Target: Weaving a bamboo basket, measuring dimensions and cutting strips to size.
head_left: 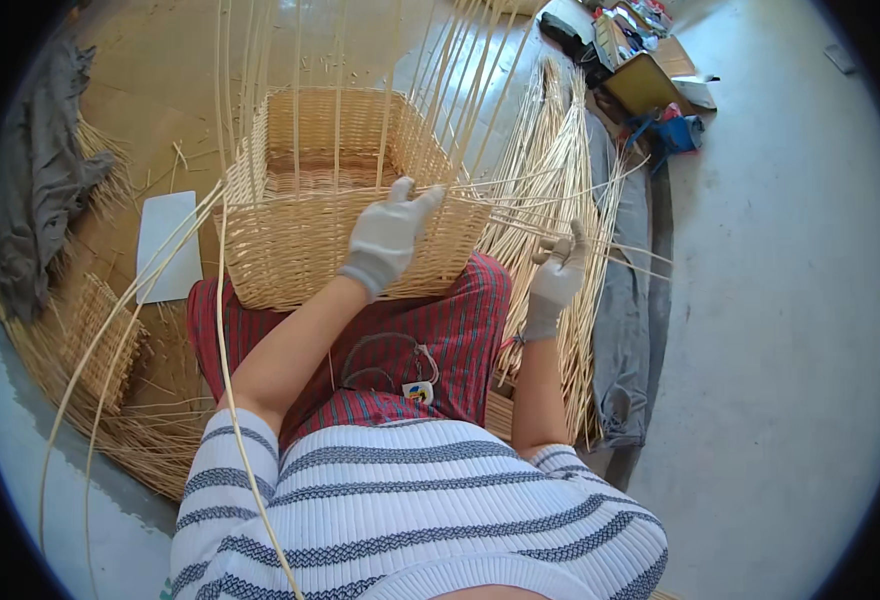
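A half-woven wicker basket (345, 250) rests across my lap, its tall upright stakes (338, 100) rising past the top of the view. My left hand (388, 235), in a pale glove, lies over the near wall, with thumb and fingers closed on the woven rim near its right corner. From that corner several thin wicker strands (520, 226) stretch out to the right. Also gloved, my right hand (557, 275) has its fingers curled at these strands, away from the basket. Other long loose strands (222, 320) hang from the basket's left corner toward me.
On my right lies a large bundle of wicker rods (550, 170) on grey cloth (620, 350). A white sheet (169, 245), a small woven piece (105, 340) and dark cloth (35, 170) are on the left. A cluttered box (645, 85) stands at the far right.
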The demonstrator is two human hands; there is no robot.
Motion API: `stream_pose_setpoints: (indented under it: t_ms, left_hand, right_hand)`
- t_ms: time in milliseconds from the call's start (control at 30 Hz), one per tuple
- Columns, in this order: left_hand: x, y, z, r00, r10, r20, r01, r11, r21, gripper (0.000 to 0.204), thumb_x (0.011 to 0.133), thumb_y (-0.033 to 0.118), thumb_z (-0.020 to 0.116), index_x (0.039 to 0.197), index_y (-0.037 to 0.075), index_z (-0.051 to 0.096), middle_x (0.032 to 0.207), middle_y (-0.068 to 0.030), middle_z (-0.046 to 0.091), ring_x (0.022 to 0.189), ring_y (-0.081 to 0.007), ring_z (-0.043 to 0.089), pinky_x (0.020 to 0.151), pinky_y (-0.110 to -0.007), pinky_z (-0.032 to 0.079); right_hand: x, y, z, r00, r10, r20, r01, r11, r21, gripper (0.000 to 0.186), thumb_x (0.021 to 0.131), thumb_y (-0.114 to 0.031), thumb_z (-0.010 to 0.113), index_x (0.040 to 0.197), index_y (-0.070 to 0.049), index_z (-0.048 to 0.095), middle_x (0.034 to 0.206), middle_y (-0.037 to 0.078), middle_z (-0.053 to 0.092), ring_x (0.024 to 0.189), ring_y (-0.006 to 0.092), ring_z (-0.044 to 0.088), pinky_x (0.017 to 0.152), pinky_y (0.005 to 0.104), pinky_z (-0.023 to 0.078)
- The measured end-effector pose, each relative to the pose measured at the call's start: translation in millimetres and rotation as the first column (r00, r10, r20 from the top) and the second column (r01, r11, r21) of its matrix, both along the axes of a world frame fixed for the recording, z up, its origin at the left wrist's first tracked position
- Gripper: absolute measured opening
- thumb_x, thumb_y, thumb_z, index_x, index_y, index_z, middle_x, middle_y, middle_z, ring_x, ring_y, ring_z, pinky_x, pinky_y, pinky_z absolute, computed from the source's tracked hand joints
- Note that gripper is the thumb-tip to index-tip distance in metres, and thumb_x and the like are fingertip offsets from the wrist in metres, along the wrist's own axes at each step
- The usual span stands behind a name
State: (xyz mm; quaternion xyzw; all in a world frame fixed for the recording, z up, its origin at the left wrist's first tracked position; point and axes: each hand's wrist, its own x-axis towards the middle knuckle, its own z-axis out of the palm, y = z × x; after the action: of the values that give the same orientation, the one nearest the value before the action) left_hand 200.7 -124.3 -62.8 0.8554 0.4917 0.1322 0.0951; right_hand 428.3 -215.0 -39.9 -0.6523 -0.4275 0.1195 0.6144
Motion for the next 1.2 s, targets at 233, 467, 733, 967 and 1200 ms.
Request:
stream_pose_setpoints:
  t_ms: [233, 467, 733, 967, 1200]
  left_hand:
    - [-158.1, -15.8, -56.7, -0.184, 0.464, 0.867, -0.38, 0.779, -0.498, 0.017, 0.091, 0.011, 0.069, 0.107, 0.006, 0.066, 0.089, -0.0006, 0.064, 0.071, -0.0087, 0.06, 0.058, -0.023, 0.049]
    - [-208.5, -12.8, -34.3, 0.165, 0.463, 0.871, -0.538, 0.782, -0.314, 0.02, 0.091, 0.02, 0.071, 0.096, 0.002, 0.063, 0.083, -0.0041, 0.064, 0.079, -0.0161, 0.061, 0.067, -0.026, 0.049]
    - [-238.0, -5.5, -69.3, -0.359, 0.406, 0.84, 0.437, 0.869, -0.233, 0.019, 0.095, 0.018, 0.06, 0.109, 0.005, 0.058, 0.091, -0.0017, 0.06, 0.088, -0.0132, 0.059, 0.08, -0.024, 0.05]
    - [-276.4, 51.8, -17.2, 0.374, 0.256, 0.891, 0.41, 0.816, -0.407, 0.038, 0.088, 0.024, 0.074, 0.12, 0.007, 0.062, 0.099, -0.0007, 0.062, 0.083, -0.0106, 0.058, 0.081, -0.023, 0.05]
    - [-277.3, 69.7, -17.3, 0.689, 0.152, 0.709, 0.382, 0.755, -0.533, 0.029, 0.087, 0.017, 0.073, 0.113, 0.009, 0.063, 0.093, 0.0024, 0.057, 0.084, -0.0063, 0.053, 0.076, -0.023, 0.048]
  right_hand:
    - [-108.0, 18.4, -25.5, 0.868, 0.483, -0.114, -0.496, 0.844, -0.203, 0.029, 0.096, 0.0, 0.051, 0.122, -0.005, 0.064, 0.096, 0.006, 0.066, 0.077, 0.0114, 0.061, 0.069, 0.0248, 0.053]
    - [-272.8, 34.1, 7.8, 0.385, 0.81, 0.443, -0.801, 0.532, -0.276, 0.03, 0.087, -0.01, 0.061, 0.116, -0.015, 0.068, 0.092, 0.011, 0.07, 0.077, 0.0266, 0.069, 0.067, 0.036, 0.055]
    - [-329.0, 40.0, 29.9, 0.392, 0.68, 0.62, -0.763, 0.616, -0.194, 0.025, 0.081, -0.031, 0.072, 0.102, -0.018, 0.068, 0.077, 0.005, 0.065, 0.068, 0.0264, 0.066, 0.057, 0.0383, 0.052]
    - [-310.0, 22.4, 32.5, 0.284, 0.746, 0.602, -0.72, 0.58, -0.38, 0.021, 0.085, -0.032, 0.069, 0.097, -0.016, 0.066, 0.083, 0.005, 0.067, 0.073, 0.0251, 0.067, 0.058, 0.0374, 0.052]
    - [-235.6, 27.6, 3.4, 0.642, 0.69, 0.333, -0.707, 0.701, -0.089, 0.025, 0.085, 0.0, 0.055, 0.106, -0.005, 0.069, 0.1, 0.009, 0.072, 0.085, 0.0153, 0.067, 0.058, 0.027, 0.054]
